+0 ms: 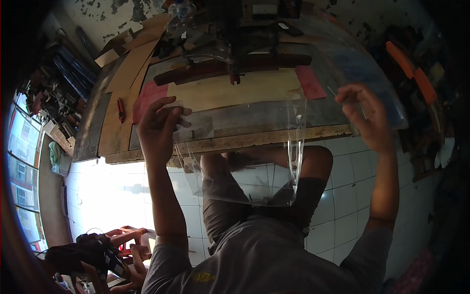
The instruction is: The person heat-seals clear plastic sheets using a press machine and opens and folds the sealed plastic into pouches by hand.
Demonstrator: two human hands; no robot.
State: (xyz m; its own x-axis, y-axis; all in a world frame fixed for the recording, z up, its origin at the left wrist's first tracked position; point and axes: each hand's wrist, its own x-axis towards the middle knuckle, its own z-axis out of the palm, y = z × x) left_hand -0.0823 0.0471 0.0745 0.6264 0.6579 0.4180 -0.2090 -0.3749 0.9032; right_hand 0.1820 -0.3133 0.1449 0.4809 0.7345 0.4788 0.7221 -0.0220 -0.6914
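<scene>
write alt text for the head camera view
The left hand appears to hold a clear plastic sheet hanging past the worktable's front edge; the right hand grips a thin object. A red tool lies at the worktable's left.

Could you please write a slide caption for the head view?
At a worn workbench, the left hand holds a clear plastic sheet while the right hand pinches a thin pale sliver.

A plastic sheet is hanging between the left hand and the right hand, before the bench and above the lap. Behind it, a machine is standing over the bench; leftward, a cutter is lying on a board.
</scene>
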